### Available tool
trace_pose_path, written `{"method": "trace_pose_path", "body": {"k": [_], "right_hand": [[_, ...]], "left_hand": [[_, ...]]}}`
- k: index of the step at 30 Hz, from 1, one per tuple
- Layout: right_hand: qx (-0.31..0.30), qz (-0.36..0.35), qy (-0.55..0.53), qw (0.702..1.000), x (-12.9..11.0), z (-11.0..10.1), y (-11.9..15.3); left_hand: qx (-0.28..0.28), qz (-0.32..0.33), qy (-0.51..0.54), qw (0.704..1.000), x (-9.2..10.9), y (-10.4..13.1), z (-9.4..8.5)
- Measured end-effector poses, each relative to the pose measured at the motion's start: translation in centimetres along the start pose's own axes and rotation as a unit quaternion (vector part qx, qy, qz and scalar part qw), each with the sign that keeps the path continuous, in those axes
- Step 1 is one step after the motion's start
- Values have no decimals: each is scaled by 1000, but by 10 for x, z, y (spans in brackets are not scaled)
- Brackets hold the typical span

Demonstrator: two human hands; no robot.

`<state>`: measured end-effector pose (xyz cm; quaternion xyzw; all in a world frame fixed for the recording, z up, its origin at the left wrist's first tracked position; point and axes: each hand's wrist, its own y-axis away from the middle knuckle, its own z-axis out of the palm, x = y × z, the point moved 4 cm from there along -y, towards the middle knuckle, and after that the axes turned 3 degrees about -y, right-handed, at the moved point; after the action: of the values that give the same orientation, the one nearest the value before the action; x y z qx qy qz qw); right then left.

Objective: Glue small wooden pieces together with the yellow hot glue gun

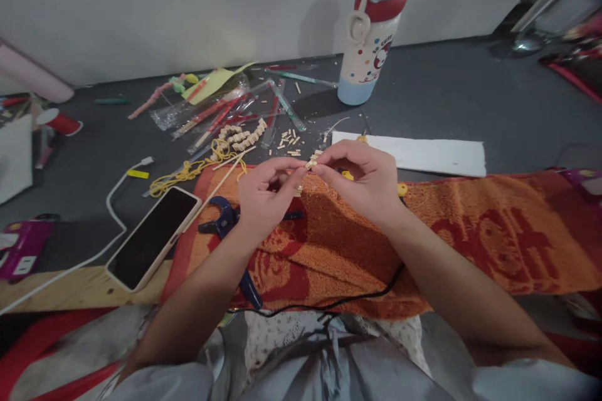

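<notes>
My left hand [266,193] and my right hand [365,177] meet above an orange towel [338,257]. Fingertips of both pinch a short cluster of small pale wooden stick pieces [311,163]. How the pieces are joined is too small to make out. More cut pieces [288,138] lie loose just beyond my fingers. Under my left wrist, blue-handled pliers [251,289] rest on the towel, partly hidden by the arm. A strung row of wooden pieces [256,132] and yellow cord [181,178] lie beyond my left hand, beside thin wooden sticks [221,185].
A phone [154,237] lies left of the towel near a white cable [111,200]. Plastic-wrapped chopsticks [214,114] and a bottle [371,37] stand or lie toward the wall. A white strip [439,155] is at right, a red thread spool [66,122] far left.
</notes>
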<state>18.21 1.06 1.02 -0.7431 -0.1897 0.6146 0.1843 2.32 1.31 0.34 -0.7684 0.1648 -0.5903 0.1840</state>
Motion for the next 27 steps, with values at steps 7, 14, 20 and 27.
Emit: {"method": "trace_pose_path", "body": {"k": [7,14,20,27], "right_hand": [[-9,-21,16,1000,-4,-2,-1],[-10,-8,18,1000,-6,-1,0],[-31,82,-98,991,8,0,-2],[-100,76,-191,974,16,2,-5]], "left_hand": [[8,18,-47,999,0,1,-3],[-1,-18,-8,1000,-2,0,-1],[-53,-186,152,969,-25,0,5],[-103,-267,252,925,-23,2,13]]}}
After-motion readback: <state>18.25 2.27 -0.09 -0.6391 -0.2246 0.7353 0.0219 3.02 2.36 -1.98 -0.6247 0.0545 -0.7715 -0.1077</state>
